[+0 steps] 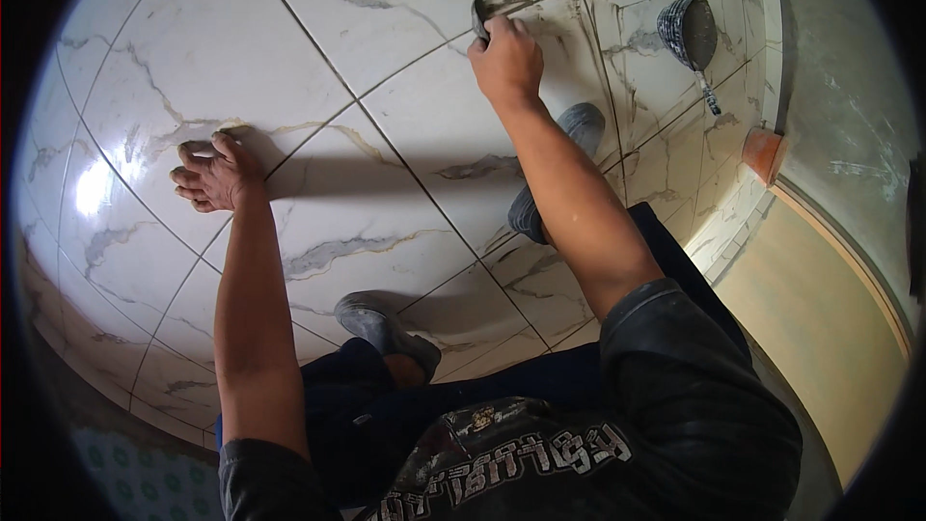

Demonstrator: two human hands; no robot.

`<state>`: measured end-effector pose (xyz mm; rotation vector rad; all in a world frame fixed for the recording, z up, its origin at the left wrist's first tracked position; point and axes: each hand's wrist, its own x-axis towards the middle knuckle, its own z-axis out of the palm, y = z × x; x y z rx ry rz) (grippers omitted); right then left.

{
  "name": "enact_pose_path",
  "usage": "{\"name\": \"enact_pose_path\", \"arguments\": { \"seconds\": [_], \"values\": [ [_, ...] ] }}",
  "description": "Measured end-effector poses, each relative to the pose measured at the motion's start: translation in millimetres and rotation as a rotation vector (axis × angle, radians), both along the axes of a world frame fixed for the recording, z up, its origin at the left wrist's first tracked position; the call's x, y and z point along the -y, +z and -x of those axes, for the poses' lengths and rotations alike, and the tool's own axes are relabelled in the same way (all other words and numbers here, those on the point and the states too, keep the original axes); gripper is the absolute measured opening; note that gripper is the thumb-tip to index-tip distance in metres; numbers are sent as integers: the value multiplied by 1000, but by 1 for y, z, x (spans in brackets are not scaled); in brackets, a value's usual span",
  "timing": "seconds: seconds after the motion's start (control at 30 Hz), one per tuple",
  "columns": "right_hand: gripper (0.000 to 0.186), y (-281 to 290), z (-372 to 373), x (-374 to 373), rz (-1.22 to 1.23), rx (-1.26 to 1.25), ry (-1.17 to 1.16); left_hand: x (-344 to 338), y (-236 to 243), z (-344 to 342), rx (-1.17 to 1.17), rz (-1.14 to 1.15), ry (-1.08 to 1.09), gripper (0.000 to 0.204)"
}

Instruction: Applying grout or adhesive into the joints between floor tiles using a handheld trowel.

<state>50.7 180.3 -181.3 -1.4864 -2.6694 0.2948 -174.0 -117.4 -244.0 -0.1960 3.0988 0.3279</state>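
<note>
white marbled tile floor (318, 29) with a dark grout-smeared bowl (688, 31) and orange sponge (762, 152)

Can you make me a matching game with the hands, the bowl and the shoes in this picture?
Things:
1. left hand
2. right hand
3. round bowl
4. grey shoe

Places or states:
A. lying on the tiles at the far right
B. pressed flat on a tile
C. holding a small dark tool on a tile joint
D. near the dark trouser leg, between the arms

Pairs: 1-B, 2-C, 3-A, 4-D
</note>
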Motion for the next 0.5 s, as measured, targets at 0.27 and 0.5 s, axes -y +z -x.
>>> {"name": "enact_pose_path", "arguments": {
  "seconds": [0.27,0.5],
  "values": [
    [13,9,-14,-60,-276,10,541,-9,3,0,-10,-18,-4,72],
    [13,8,-40,-49,-218,108,952,-1,0,1,11,-7,3,73]
  ]
}}
